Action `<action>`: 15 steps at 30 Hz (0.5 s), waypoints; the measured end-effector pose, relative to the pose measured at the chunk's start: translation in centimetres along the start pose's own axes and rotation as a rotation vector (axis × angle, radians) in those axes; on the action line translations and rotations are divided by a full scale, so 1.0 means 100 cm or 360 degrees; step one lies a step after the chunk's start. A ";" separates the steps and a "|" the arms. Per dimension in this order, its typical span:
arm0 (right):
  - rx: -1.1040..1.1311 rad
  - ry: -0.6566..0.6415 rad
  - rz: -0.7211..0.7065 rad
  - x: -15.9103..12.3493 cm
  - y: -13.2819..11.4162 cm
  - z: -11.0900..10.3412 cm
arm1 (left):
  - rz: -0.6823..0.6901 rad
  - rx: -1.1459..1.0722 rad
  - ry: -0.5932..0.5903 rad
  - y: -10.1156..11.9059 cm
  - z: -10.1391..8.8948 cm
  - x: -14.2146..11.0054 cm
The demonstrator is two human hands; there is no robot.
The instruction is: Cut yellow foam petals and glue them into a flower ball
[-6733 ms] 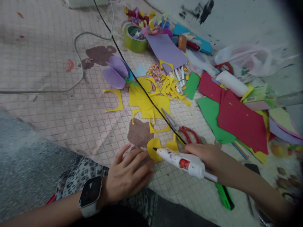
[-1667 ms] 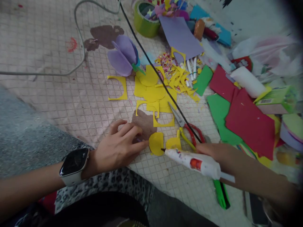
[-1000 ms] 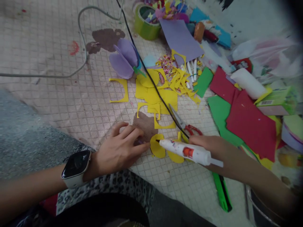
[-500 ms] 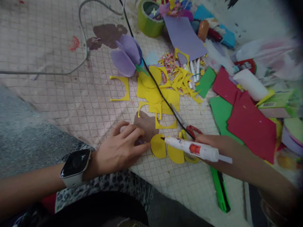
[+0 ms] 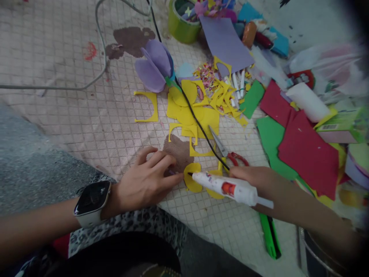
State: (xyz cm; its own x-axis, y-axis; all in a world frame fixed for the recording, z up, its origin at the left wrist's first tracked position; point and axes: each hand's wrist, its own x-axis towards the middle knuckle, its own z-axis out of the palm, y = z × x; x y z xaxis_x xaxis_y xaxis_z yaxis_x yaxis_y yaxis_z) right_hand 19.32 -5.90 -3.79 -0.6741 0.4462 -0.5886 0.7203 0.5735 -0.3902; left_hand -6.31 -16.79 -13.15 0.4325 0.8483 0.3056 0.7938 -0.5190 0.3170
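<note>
My right hand point(image 5: 245, 175) is wrapped round a white glue gun point(image 5: 225, 187), seen from above, with a black cord running from it. Its dark nozzle points left, over a yellow foam petal point(image 5: 193, 181). My left hand point(image 5: 151, 175) rests on the cloth with its fingers curled, and one fingertip presses at the petal's left edge. A small purplish bit shows between its fingers, too little to name. Partly under the glue gun lies a second yellow foam piece point(image 5: 215, 192). Red-handled scissors point(image 5: 225, 148) lie just beyond my right hand.
A purple foam flower point(image 5: 155, 67) and yellow foam scraps point(image 5: 145, 107) lie farther back. Green tape point(image 5: 184, 29) stands at the top. Red foam sheets point(image 5: 308, 154) and a green box cutter point(image 5: 269, 234) lie at the right. A grey cable point(image 5: 100, 38) crosses the cloth.
My right hand has moved the glue gun a little left, so its nozzle is now over the middle of the petal. More of the scissors shows. My left hand has stayed in place.
</note>
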 end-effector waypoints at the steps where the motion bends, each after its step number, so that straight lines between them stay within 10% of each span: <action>1: 0.0003 -0.0029 -0.0002 0.000 0.000 0.000 | 0.0003 -0.0002 -0.0005 0.000 0.000 0.000; 15: -0.0026 0.0045 0.0022 -0.001 -0.002 0.003 | -0.0016 -0.0028 -0.0009 0.000 -0.001 0.000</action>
State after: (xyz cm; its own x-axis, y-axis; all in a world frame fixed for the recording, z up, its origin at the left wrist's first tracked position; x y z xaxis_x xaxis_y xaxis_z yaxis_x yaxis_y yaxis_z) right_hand 19.28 -6.21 -3.87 -0.6684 0.4733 -0.5738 0.7272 0.5781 -0.3702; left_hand -6.34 -16.79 -13.10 0.4270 0.8539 0.2974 0.7905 -0.5122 0.3358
